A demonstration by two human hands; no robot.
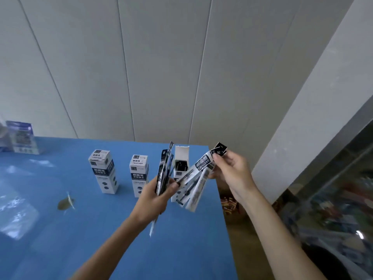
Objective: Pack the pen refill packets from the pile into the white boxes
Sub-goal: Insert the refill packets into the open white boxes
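Left hand (155, 196) fingers grip slim glossy packets (164, 170); right hand (232, 170) fingers pinch flat packets (198, 184).

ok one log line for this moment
left hand: holds refill packets | right hand: pinches fanned packets | open box: upright behind | closed boxes: two

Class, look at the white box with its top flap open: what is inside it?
Through the open top of the open box, dark packet ends show, so it already holds some refill packets. Their number is hidden by the box walls, and the packets held in the hands cover its lower part.
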